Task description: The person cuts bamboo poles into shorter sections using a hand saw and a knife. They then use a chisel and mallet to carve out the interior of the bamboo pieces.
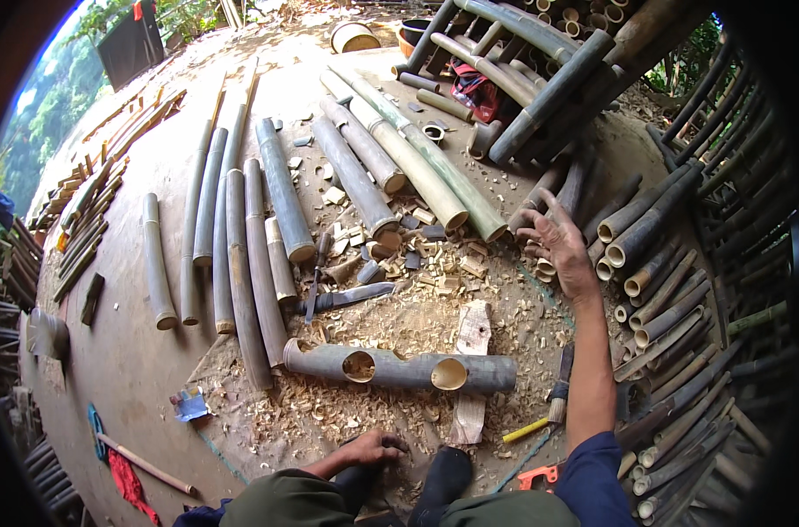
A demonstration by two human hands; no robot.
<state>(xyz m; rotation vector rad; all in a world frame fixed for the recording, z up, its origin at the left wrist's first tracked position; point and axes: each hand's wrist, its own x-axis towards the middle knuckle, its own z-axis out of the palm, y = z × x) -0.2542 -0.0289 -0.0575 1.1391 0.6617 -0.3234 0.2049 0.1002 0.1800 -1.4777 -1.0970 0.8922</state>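
My right hand (556,250) is stretched out to the right, fingers apart with nothing in them. It hovers beside the short dark bamboo pieces (619,230) on that side; whether a fingertip touches one cannot be told. Low in the middle, my left hand (377,448) is curled near my dark-covered foot (448,474); what is inside its fingers, if anything, is hidden. A thick bamboo tube (399,368) with round holes cut in its upper side lies crosswise in front of me, over a pale wooden block (471,329).
Wood shavings (329,413) cover the ground. A chisel (315,281) and a dark-handled blade (355,296) lie beyond the tube. Several long bamboo poles (285,193) spread ahead. Right of the block are a hammer-like tool (561,382), a yellow stick (525,429) and an orange saw handle (538,476).
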